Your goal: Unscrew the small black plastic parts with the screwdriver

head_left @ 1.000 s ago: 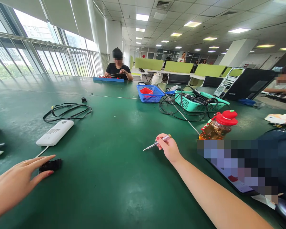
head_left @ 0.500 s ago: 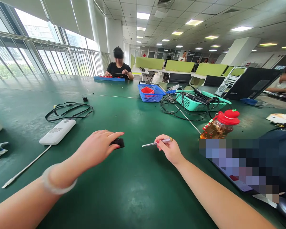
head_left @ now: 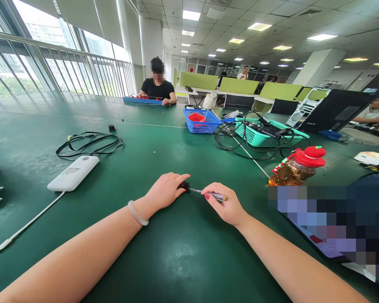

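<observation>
Near the middle of the green table (head_left: 177,269), my left hand (head_left: 166,191) grips a small black block (head_left: 184,186) between thumb and fingers. My right hand (head_left: 224,204) is closed round a screwdriver (head_left: 219,196) with a clear handle and a thin metal shaft. The shaft points left, and its tip is at the right side of the black block; whether it enters the block is too small to tell.
A white power bank (head_left: 73,173) and a coiled black cable (head_left: 90,144) lie left. Beyond my hands are a blue basket (head_left: 202,126) and a green basket (head_left: 265,139) with cables. A red-lidded bottle (head_left: 297,168) stands right. A person (head_left: 158,86) sits across the table.
My left hand has moved right with the black block, up to the screwdriver tip. My right hand is slightly lower, with the screwdriver tilted differently. The person across has lowered one hand.
</observation>
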A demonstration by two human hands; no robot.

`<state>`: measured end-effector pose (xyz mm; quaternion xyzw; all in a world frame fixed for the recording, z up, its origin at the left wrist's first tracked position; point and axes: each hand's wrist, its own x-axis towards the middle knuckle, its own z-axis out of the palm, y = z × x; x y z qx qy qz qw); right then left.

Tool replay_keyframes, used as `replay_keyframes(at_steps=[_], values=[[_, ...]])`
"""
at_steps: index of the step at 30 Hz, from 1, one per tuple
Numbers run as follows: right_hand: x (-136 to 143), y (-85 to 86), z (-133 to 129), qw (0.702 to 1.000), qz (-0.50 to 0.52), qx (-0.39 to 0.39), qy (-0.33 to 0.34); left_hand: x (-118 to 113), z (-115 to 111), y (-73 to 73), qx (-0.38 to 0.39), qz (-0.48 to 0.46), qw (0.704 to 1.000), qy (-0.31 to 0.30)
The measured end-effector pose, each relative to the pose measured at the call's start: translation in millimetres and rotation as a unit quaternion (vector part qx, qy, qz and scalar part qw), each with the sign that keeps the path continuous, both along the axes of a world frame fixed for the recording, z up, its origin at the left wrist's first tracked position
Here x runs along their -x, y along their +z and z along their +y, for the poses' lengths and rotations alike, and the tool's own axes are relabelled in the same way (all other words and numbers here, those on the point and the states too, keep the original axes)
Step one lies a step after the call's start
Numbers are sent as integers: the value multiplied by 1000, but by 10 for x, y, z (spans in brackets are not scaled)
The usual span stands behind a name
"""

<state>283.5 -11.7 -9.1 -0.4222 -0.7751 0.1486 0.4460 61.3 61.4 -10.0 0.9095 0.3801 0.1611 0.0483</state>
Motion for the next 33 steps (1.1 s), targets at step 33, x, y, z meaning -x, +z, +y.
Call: replay_keyframes(at_steps=[33], values=[[128, 63, -131, 963, -240, -104, 67, 52, 114, -76, 94, -73, 993, 12]])
